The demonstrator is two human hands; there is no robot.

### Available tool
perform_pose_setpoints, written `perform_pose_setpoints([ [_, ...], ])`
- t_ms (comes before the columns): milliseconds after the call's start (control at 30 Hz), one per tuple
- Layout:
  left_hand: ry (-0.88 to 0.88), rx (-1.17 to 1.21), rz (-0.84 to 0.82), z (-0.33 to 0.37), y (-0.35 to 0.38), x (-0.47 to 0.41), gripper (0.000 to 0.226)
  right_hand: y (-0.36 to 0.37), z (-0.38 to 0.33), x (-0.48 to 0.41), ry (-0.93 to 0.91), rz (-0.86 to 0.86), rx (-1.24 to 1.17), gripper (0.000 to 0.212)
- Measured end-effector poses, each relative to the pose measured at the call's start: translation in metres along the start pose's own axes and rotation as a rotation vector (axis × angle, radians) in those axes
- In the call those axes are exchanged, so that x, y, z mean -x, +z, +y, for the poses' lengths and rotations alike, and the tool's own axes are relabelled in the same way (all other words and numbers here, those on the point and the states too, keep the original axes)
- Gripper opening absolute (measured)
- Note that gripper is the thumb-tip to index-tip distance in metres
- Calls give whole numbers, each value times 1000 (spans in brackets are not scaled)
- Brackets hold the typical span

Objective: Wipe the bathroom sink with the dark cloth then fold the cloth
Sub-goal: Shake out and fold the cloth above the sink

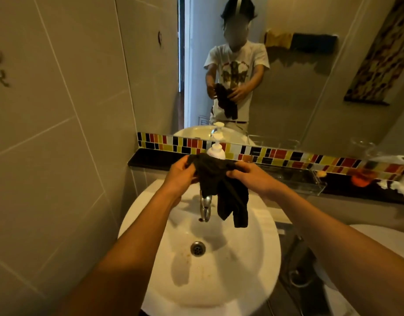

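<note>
Two bare forearms of yours reach forward over the white sink (150,290), whose basin lies nearest you with brownish smudges around the metal drain (197,248). Past the drain, the chrome tap (205,208) stands at the back of the basin, its spout pointing toward you. Above the tap, both your hands hold the dark cloth (221,190) up in the air, clear of the basin. Your left hand (180,176) has its fingers curled shut on the cloth's upper left edge, and your right hand (253,179) has its fingers closed on the upper right edge, so the top of the cloth is bunched between the two hands. The rest hangs down in two uneven flaps just right of the tap, above the basin's back slope and not touching it. Behind the cloth, a white pump bottle (216,148) stands on the dark ledge (150,159), its lower part hidden by the cloth. To the right on that ledge sits a clear tray (296,179), and further right something orange, too blurred to tell. A band of coloured mosaic tiles (276,155) runs along the wall behind the ledge, and above it the mirror (310,87) shows a person in a white printed shirt holding the cloth in both hands.
</note>
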State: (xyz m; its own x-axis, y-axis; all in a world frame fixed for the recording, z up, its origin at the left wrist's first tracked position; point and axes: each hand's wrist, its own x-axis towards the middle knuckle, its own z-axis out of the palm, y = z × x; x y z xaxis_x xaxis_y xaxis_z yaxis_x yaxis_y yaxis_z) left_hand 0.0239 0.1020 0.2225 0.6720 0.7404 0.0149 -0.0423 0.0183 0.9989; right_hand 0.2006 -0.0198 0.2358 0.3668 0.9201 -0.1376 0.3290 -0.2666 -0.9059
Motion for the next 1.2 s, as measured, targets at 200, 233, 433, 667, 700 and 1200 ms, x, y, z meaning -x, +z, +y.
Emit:
perform_pose_setpoints([
  [200, 99, -164, -2, 41, -3, -20, 21, 2, 3, -8, 18, -97, 83, 19],
  [233, 107, -197, -35, 47, -3, -22, 23, 1, -3, -10, 6, -95, 1, 22],
  [433, 102, -243, -249, 89, -6, -28, 28, -9, -74, -25, -228, -62, -167, 35],
  [667, 3, -273, -356, 139, -36, -39, 13, -19, -128, -32, -272, -192, -179, 35],
  [700, -3, -284, -374, 144, -39, -39, 13, -19, -135, -34, -274, -205, -141, 37],
  [1200, -43, -258, 29, 131, -52, -43, 39, -17, -197, -58, -425, 124, 506, 13],
])
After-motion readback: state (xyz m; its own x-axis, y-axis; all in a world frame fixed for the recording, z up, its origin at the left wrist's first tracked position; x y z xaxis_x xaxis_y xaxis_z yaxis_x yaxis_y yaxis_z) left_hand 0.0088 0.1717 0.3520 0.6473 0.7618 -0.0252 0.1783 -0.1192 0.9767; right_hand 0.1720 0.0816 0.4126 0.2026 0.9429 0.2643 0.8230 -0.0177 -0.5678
